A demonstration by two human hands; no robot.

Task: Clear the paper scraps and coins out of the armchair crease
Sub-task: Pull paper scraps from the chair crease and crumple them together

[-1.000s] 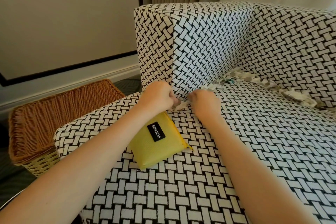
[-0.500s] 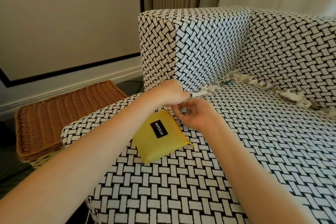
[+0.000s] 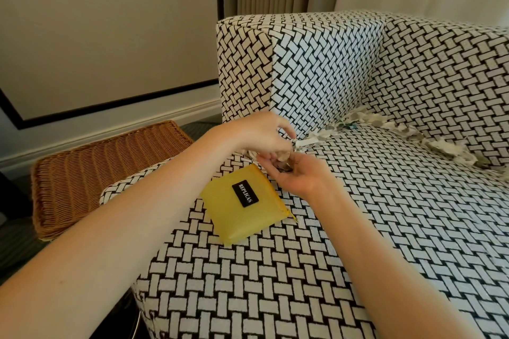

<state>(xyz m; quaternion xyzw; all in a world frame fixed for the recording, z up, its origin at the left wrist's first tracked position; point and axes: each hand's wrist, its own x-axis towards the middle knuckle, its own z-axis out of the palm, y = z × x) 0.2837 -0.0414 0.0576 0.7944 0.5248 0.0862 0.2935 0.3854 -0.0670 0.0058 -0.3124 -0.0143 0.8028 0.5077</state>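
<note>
I cup coins (image 3: 285, 164) in my right hand (image 3: 301, 179), as a catcher just below my left hand (image 3: 259, 135); its narrow fingers' contents are unclear.

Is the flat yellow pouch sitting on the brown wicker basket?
No, the flat yellow pouch lies on the black-and-white patterned armchair seat.

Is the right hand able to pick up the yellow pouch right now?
Probably not yet. The right hand is cupped palm-up around coins, so it's busy. The yellow pouch lies on the seat close beside it, with nothing lying on it.
</note>
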